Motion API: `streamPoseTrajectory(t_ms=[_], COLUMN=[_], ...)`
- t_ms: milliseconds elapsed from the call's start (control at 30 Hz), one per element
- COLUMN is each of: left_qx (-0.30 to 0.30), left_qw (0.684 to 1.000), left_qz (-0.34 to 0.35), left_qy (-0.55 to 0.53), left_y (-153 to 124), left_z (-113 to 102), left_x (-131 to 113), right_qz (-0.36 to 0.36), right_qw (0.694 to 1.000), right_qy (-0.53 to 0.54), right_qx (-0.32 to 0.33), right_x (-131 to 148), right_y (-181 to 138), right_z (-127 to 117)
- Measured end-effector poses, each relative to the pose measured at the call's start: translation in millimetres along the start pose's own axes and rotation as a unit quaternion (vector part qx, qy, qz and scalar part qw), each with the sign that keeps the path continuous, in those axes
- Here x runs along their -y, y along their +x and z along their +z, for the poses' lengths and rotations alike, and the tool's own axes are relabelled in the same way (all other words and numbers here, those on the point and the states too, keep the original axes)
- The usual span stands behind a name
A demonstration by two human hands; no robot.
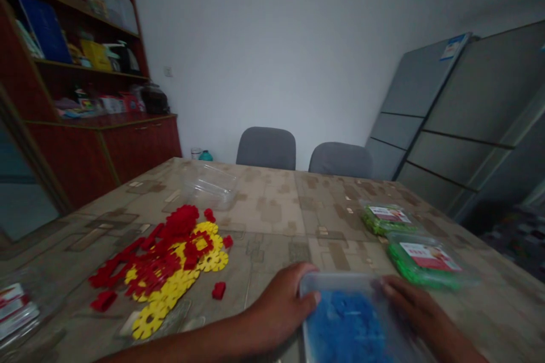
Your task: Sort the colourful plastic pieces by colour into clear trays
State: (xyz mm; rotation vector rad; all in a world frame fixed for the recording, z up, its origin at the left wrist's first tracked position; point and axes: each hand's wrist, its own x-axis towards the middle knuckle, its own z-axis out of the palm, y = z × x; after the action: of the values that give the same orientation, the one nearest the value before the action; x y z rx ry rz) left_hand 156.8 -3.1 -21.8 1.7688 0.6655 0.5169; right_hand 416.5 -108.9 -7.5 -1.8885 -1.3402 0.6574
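Note:
A clear plastic box (336, 279) of blue pieces (351, 323) is at the lower right of centre, cut off by the bottom edge of the view. My left hand (283, 306) grips its left side, with the thumb over the rim. On the opposite side my right hand (419, 309) holds the box, its fingers along the rim and partly blurred. To the left of my left hand lies a loose pile of red pieces (183, 224) and yellow notched discs (149, 320). One small red piece (218, 290) sits apart, nearest to my left wrist.
An open clear plastic container (208, 184) stands behind the pile. Two boxes of green pieces, one nearer (426, 264) and one farther (385, 221), sit at the right. Clear packaging (17, 309) lies at far left. Two grey chairs (266, 147) stand beyond the patterned table (272, 221).

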Motion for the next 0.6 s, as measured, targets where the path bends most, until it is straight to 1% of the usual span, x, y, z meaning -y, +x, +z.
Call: streamPoseTrajectory(t_ms=[67,133,200,233,333,400,467,533,600], left_qx=[-0.043,-0.064,-0.072,-0.074,-0.098,-0.119,-0.127,-0.128,-0.136], left_qw=[0.998,0.994,0.99,0.99,0.989,0.988,0.986,0.986,0.985], left_qz=[0.004,0.007,0.002,-0.003,-0.024,-0.033,-0.033,-0.032,-0.028], left_qy=[0.052,0.091,0.119,0.124,0.107,0.096,0.099,0.104,0.103], left_y=[-19,-44,-70,-82,-109,-117,-118,-117,-114], left_z=[-28,-58,-82,-91,-106,-108,-110,-112,-113], left_x=[7,14,19,21,23,21,20,19,22], right_qz=[-0.026,-0.04,-0.068,-0.094,-0.189,-0.231,-0.246,-0.246,-0.236], right_qw=[0.996,0.985,0.972,0.968,0.958,0.951,0.947,0.947,0.945], right_qy=[0.044,0.074,0.069,0.05,-0.028,-0.063,-0.081,-0.09,-0.089], right_qx=[0.069,0.152,0.215,0.229,0.214,0.198,0.19,0.188,0.207], right_x=[20,36,51,58,78,87,92,92,89], right_y=[2,2,4,6,19,29,39,46,52], right_z=[30,59,83,93,112,118,123,126,128])
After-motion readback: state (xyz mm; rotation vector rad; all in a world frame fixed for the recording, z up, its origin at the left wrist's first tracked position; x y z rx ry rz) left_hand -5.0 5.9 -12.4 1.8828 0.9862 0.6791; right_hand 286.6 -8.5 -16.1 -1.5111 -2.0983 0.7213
